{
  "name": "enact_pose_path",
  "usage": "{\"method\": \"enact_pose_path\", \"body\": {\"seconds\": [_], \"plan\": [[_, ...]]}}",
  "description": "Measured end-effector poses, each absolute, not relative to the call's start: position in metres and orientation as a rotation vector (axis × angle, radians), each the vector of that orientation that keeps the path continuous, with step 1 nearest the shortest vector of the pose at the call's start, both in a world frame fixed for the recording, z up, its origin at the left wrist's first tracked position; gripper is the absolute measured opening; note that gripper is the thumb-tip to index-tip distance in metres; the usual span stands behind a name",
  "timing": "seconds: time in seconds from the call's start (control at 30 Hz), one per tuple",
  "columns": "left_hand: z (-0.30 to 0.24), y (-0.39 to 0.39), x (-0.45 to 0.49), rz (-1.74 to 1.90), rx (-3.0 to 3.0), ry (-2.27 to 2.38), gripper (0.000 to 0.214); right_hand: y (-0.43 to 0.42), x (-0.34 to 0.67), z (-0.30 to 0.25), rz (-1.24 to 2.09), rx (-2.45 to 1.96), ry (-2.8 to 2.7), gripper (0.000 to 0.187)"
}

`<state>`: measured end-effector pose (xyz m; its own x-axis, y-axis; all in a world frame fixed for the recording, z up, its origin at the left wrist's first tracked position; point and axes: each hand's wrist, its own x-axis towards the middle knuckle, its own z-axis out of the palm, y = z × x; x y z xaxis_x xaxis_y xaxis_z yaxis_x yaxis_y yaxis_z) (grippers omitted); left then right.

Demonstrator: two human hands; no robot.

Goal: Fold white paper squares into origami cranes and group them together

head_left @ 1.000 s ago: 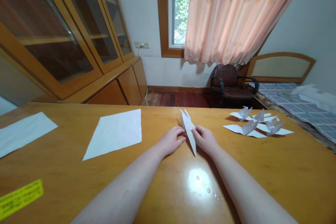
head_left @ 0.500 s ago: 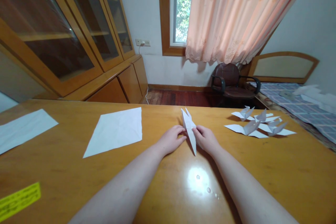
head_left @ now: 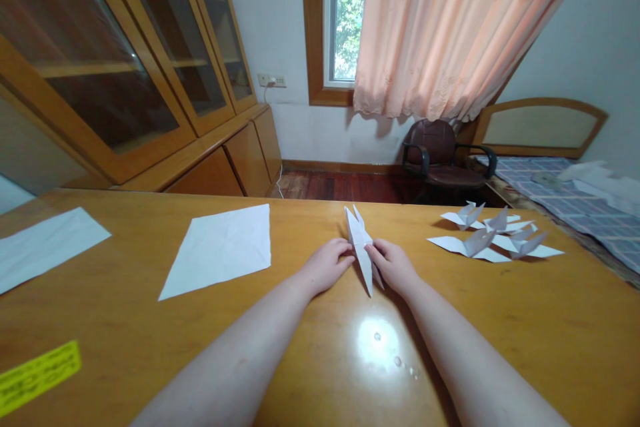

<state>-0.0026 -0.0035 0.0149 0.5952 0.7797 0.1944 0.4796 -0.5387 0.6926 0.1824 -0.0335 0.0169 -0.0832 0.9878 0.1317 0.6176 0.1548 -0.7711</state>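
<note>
A white folded paper crane (head_left: 361,250) stands near the middle of the table, its narrow points up at the far end and a long flap slanting toward me. My right hand (head_left: 395,263) pinches its right side, thumb on the near face. My left hand (head_left: 330,265) is closed against the left side, fingers curled at the paper's edge; some fingertips are hidden behind it. A second flap shows beneath my right hand.
Several finished paper cranes (head_left: 477,241) sit together at the right. On the left lie a white paper sheet (head_left: 225,250) and another sheet (head_left: 45,247). A yellow label (head_left: 40,377) marks the wooden table (head_left: 200,360). Beyond it stands an office chair (head_left: 435,153).
A rear flap of the folded paper has come into sight below my right hand, spread apart from the front flap. Both hands have hardly shifted.
</note>
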Motion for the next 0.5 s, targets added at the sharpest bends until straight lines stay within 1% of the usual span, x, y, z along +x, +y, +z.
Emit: {"method": "enact_pose_path", "body": {"seconds": [0.23, 0.5], "plan": [[0.0151, -0.0038, -0.0026, 0.675, 2.227, 0.968, 0.019, -0.0360, 0.1826, 0.0214, 0.827, -1.457, -1.811, 0.023], [0.0132, -0.0033, -0.0030, 0.688, 2.226, 0.984, 0.018, -0.0350, 0.1828, 0.0190, 0.785, -1.450, -1.819, 0.021]]}}
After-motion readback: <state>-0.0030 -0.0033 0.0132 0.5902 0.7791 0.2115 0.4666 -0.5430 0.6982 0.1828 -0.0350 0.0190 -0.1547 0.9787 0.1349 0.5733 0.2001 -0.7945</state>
